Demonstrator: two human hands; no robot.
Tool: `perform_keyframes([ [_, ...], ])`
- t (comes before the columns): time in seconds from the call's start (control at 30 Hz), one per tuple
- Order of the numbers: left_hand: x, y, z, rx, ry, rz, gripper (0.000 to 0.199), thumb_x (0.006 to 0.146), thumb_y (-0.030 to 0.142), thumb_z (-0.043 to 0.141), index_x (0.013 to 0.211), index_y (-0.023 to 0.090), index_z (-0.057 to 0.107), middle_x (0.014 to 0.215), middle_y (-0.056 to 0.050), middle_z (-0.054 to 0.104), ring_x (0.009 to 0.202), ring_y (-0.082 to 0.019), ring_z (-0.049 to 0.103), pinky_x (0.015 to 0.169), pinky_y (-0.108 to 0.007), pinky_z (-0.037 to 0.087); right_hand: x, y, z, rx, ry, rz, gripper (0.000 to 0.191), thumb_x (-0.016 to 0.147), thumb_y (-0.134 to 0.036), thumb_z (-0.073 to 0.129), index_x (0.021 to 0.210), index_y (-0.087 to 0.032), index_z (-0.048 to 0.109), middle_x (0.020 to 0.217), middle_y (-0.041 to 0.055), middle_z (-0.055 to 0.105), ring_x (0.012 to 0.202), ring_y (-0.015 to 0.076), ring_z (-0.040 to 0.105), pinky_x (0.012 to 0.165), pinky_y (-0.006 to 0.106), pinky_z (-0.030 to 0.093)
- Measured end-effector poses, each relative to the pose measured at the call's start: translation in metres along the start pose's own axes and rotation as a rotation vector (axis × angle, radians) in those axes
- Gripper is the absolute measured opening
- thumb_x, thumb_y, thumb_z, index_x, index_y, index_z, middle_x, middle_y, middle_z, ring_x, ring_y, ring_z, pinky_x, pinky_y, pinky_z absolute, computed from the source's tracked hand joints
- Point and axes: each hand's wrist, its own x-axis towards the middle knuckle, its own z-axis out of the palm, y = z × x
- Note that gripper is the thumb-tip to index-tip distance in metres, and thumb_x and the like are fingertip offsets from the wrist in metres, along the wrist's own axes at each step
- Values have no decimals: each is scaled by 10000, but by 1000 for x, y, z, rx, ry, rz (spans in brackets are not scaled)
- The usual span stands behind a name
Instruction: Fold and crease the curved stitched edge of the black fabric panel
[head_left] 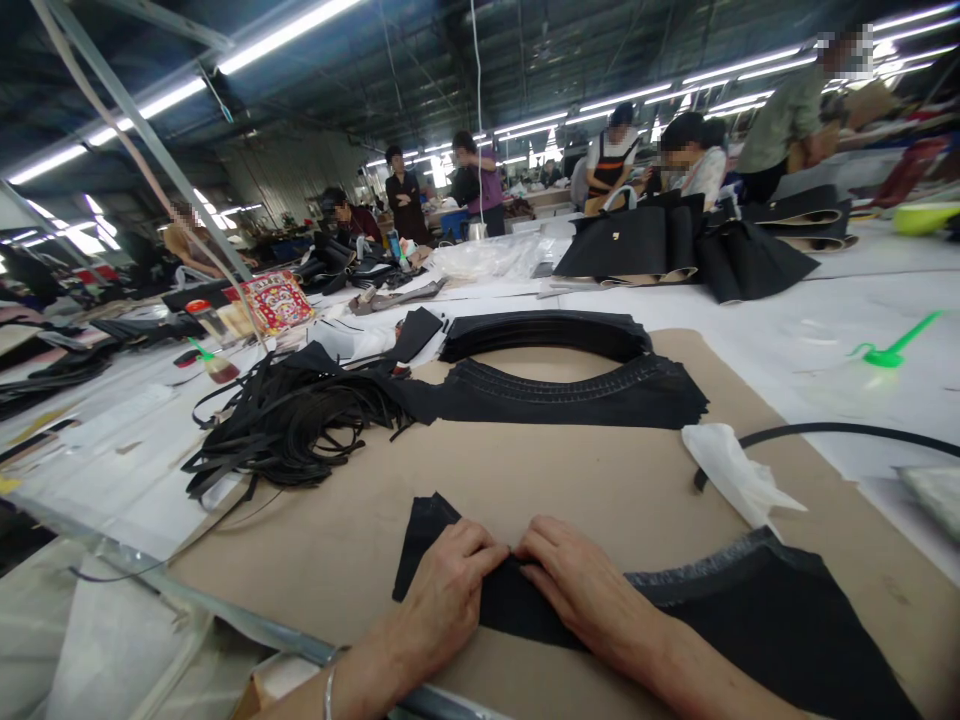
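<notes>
A black curved panel [787, 610], of leather or fabric, lies along the near side of the table. A shiny grey strip runs along its curved upper edge. My left hand [454, 570] is closed on that edge, thumb and fingers pinching it. Close beside it, my right hand [562, 570] pinches the same edge, the fingertips of both hands almost meeting. The fingers cover the exact spot they hold. Beyond my hands sits a stack of similar black curved panels [570, 405]. To its left lies a tangled heap of thin black strips [292, 425].
Brown board [600, 470] covers the near table. A crumpled white tissue [739, 475] and a black cord [847, 430] lie right. Bottles with green nozzles, one a glue bottle [221, 368], stand at both sides. Black bag pieces [622, 245] are farther back. Several people work beyond.
</notes>
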Motion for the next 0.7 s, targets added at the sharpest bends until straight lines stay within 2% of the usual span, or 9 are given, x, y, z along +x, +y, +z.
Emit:
perform_keyframes([
  [0.1,-7,3,-1,25,-27,15,414,932,69,379,1261,208,587,1097,-71,634,1035,-220,535,912,-381,465,-1,-2,-6,0,-14,20,105,898,-96,537,913,-189,584,961,37,590,927,197,549,847,328,441],
  [0.17,-9,3,-3,17,-31,18,413,940,72,376,1269,212,583,1123,-66,632,1066,-216,531,938,-377,456,-4,-3,-11,9,-35,35,88,901,-115,549,916,-193,586,961,37,600,920,195,556,840,323,442],
  [0.33,-4,7,-5,16,-28,-40,385,926,58,399,1188,230,623,1021,-45,641,1009,-202,543,919,-366,434,-10,1,-17,14,-70,72,65,896,-148,576,932,-200,589,965,30,621,919,195,567,840,324,435],
  [0.5,13,22,-4,93,-26,-157,164,877,145,585,973,245,673,916,-16,612,940,-207,540,864,-377,398,-12,2,-20,25,-50,154,161,857,-158,611,1008,-196,567,992,36,637,940,191,576,839,304,420],
  [0.7,25,26,-3,4,-74,-160,294,804,12,518,915,222,691,914,-21,625,954,-202,547,864,-364,397,-15,1,-31,-6,-75,172,99,797,-125,601,864,-197,586,858,17,638,803,179,564,706,284,380],
])
